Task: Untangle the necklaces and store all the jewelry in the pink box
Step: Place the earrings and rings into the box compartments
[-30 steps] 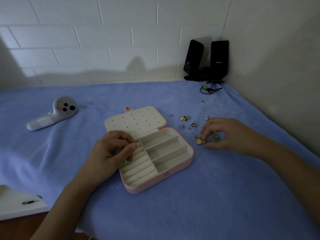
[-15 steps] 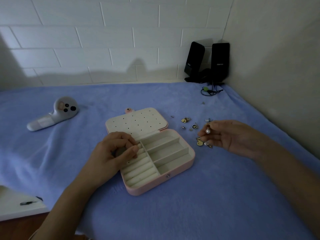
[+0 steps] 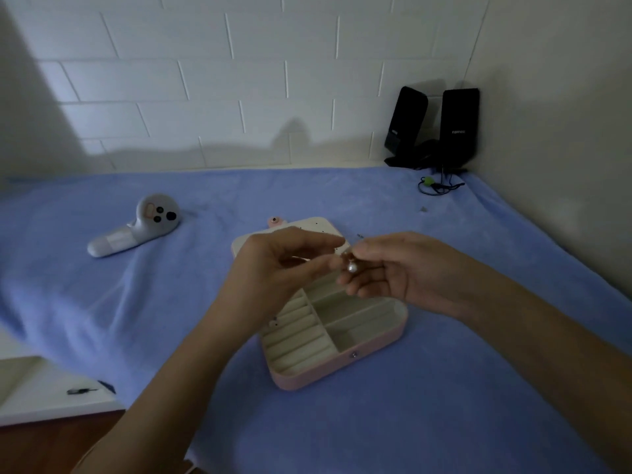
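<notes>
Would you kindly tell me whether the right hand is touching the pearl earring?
Touching. The head view shows the right hand pinching the pearl earring at its metal top, with the pearl hanging just below.

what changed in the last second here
The right hand lifted a pearl piece off the cloth and carried it left, above the pink box. The left hand rose off the box's ring rolls to meet it; whether it grips the piece is unclear. The open box, the white controller and the black speakers stayed put.
</notes>
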